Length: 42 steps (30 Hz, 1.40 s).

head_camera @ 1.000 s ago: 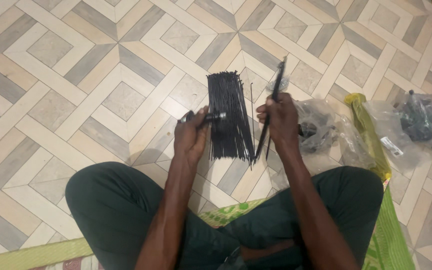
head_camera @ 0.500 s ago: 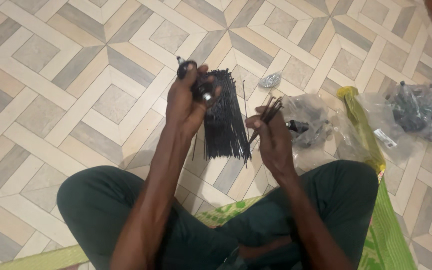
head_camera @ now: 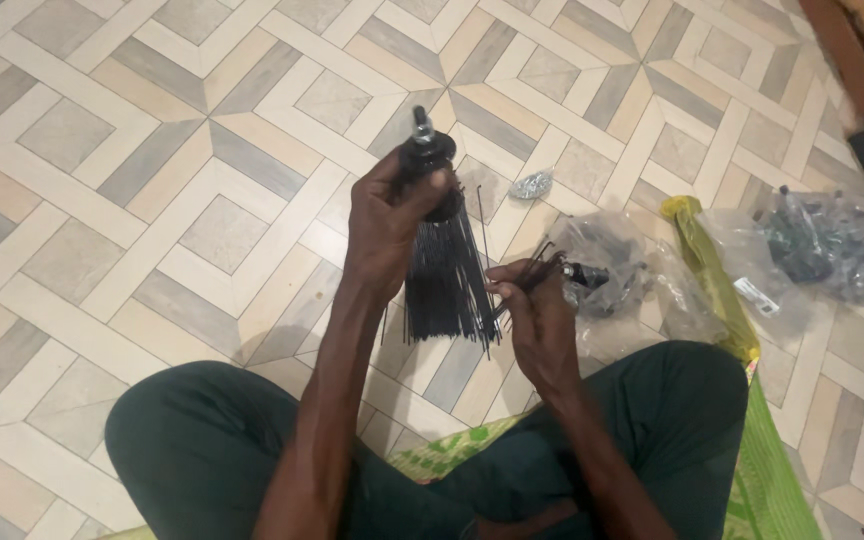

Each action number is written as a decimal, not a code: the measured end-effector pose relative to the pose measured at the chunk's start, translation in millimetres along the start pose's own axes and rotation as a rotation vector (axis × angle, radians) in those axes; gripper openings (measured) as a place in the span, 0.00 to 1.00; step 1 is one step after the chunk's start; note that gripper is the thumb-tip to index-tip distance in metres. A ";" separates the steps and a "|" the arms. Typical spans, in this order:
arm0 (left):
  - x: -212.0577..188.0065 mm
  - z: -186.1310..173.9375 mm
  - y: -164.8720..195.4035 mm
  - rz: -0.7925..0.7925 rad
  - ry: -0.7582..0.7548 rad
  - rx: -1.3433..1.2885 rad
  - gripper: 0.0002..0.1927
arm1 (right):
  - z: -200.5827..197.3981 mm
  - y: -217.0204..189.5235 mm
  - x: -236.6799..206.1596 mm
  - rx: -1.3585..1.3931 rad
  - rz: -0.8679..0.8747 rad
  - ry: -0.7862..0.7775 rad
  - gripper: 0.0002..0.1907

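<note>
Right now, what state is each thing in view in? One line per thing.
left hand: raised, gripped around the black hub
black hub: held upright, thin black spokes hanging below it
spokes: bunched, dangling over the floor
right hand: pinching a few loose spokes
clear plastic bags: lying crumpled on the tiled floor, dark parts inside
green bag: lying on the floor beside the knee
</note>
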State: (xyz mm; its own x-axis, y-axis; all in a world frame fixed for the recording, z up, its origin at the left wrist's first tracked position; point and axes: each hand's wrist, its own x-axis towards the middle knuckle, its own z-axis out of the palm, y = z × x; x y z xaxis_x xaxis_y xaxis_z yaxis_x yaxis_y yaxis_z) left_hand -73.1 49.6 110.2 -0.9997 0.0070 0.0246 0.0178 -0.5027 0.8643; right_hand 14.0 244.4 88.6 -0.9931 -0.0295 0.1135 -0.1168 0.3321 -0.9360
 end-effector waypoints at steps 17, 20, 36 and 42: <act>-3.3 0.9 32.0 -0.034 -0.105 0.223 0.19 | -62.4 -97.9 55.0 -0.308 0.052 -0.386 0.12; -1.2 -8.9 33.6 0.060 -0.157 0.253 0.13 | -81.2 -137.8 71.9 -0.094 -0.113 -0.194 0.12; 0.7 -8.3 17.9 0.099 -0.223 0.347 0.13 | -104.7 -164.6 106.2 -0.192 -0.476 -0.157 0.11; 0.1 -5.4 21.6 0.102 -0.254 0.378 0.14 | -102.1 -173.1 104.9 -0.230 -0.490 -0.188 0.10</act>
State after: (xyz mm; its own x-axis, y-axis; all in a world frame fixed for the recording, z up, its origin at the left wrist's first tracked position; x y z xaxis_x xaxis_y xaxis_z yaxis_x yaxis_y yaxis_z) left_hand -72.9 34.1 126.2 -0.9571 0.2088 0.2008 0.1688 -0.1616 0.9723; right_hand -68.9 280.0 296.5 -0.8110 -0.3914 0.4349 -0.5793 0.4333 -0.6904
